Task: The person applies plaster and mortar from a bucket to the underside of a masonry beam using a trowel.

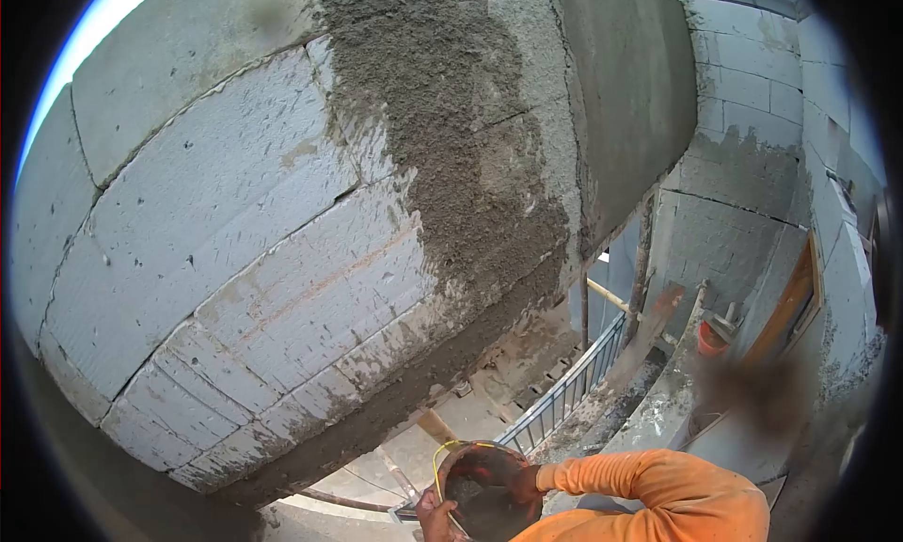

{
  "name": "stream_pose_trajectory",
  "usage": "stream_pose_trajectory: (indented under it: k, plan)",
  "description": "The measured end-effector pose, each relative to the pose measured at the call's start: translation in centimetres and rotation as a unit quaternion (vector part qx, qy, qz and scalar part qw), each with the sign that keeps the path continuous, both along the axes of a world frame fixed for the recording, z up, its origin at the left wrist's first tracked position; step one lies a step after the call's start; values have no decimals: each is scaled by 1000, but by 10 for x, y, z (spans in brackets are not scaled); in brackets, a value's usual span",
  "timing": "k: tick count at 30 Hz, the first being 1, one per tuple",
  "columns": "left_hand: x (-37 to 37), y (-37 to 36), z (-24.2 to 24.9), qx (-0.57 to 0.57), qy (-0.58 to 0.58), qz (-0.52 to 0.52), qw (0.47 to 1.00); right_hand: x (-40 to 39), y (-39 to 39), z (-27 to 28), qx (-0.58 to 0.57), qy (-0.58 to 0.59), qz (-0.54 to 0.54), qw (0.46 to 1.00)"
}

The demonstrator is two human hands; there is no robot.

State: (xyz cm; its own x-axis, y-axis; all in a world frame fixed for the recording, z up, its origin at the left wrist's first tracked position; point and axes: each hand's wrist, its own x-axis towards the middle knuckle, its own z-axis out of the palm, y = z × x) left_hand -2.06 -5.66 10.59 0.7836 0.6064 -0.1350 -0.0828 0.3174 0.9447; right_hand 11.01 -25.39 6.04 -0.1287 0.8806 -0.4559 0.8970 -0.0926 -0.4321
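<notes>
Low in the head view, a bucket [489, 514] with a yellow wire handle holds grey wet mortar. My left hand [435, 518] is closed on the bucket's near-left rim. From the right, my right hand [527, 484], below an orange sleeve, reaches over the far rim into the bucket. Its fingers are curled and partly hidden by shadow, so what they hold cannot be made out. Above the bucket stands a pale block wall [254, 203], with a rough dark band of wet mortar [461, 137] on it and a smoother grey coat to the right.
A blue metal railing [569, 391] runs below the wall, beside wooden poles and planks. To the right, a red bucket [712, 339] with tools sits near a wooden frame [790, 293]. Another block wall [743, 100] rises behind. A lens smudge blurs the lower right.
</notes>
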Motion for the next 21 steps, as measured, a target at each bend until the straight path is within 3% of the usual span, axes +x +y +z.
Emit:
stream_pose_trajectory:
  k: [2, 3, 4, 6, 7, 8, 11, 13, 14, 16, 19, 21]
  plan:
    - [-34, -13, -9, 2, 28, 29, 999, 13, -7, -68, 101, -32, -121, 987]
    - [-38, -12, -16, 0, 23, 11, 1000, 3, -13, -34, 105, -95, -177, 974]
    - [-31, -4, -21, -5, 23, -6, 1000, -7, -6, -71, 140, -150, -240, 949]
    - [-24, -8, -6, 3, 40, -10, 999, -26, -13, -61, 182, -216, -98, 954]
    - [-19, -14, 7, 8, 23, -5, 1000, -40, -11, -83, 211, -217, -107, 947]
    - [-20, -13, 9, 19, 31, -3, 999, -47, -15, -71, 246, -195, -100, 944]
    - [-28, -6, 2, 36, 49, -24, 998, -39, -8, -22, 132, -53, -105, 984]
    - [-27, -13, 12, 22, 51, -11, 998, -25, -2, 3, -91, 177, -171, 965]
    - [-27, -15, 16, 16, 41, -9, 999, -18, -5, -5, -93, 181, -166, 965]
    - [-34, -9, 8, 8, 63, -17, 998, -4, -14, -17, 7, -10, -149, 989]
    - [-35, -12, 4, 9, 60, -13, 998, 4, -18, 8, 10, -83, -220, 972]
    - [-31, -14, 7, 24, 60, -16, 998, 1, -14, -11, 11, -74, -187, 979]
